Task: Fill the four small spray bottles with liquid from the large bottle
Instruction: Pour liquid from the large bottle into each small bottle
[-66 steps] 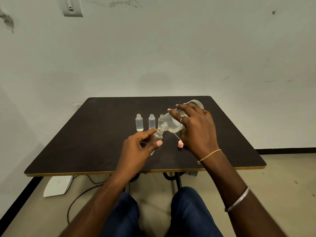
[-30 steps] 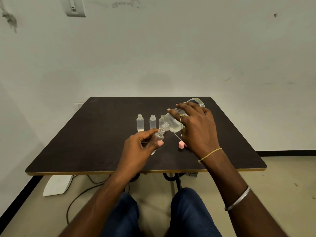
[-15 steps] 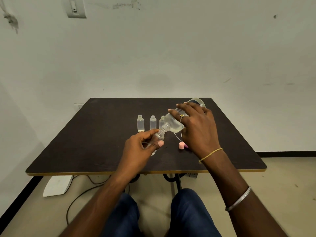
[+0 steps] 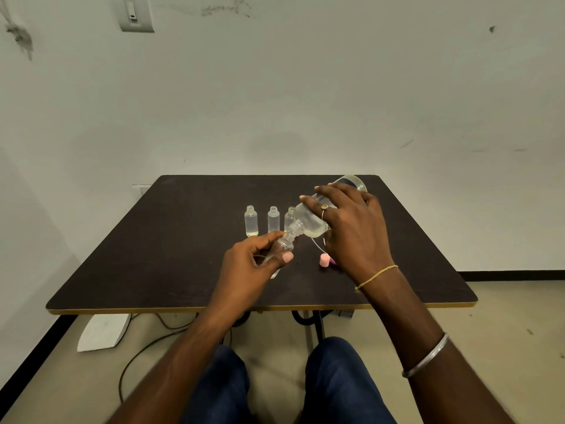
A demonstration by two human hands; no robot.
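Change: none; pouring posture matches.
Left hand (image 4: 250, 270): pinching small clear plastic spray bottle (image 4: 286, 244).
Right hand (image 4: 354, 234): wrapped round large clear tilted bottle (image 4: 308, 222).
Handling: likely light, slick; grip mid-body.

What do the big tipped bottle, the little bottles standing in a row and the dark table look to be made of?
The large bottle: likely clear plastic, faintly frosted; the liquid shows through it. The small bottles: the same translucent, cloudy look with threaded necks, probably plastic, though glass is possible. The table: matte dark wood-look board, probably laminate, with a lighter edge strip.
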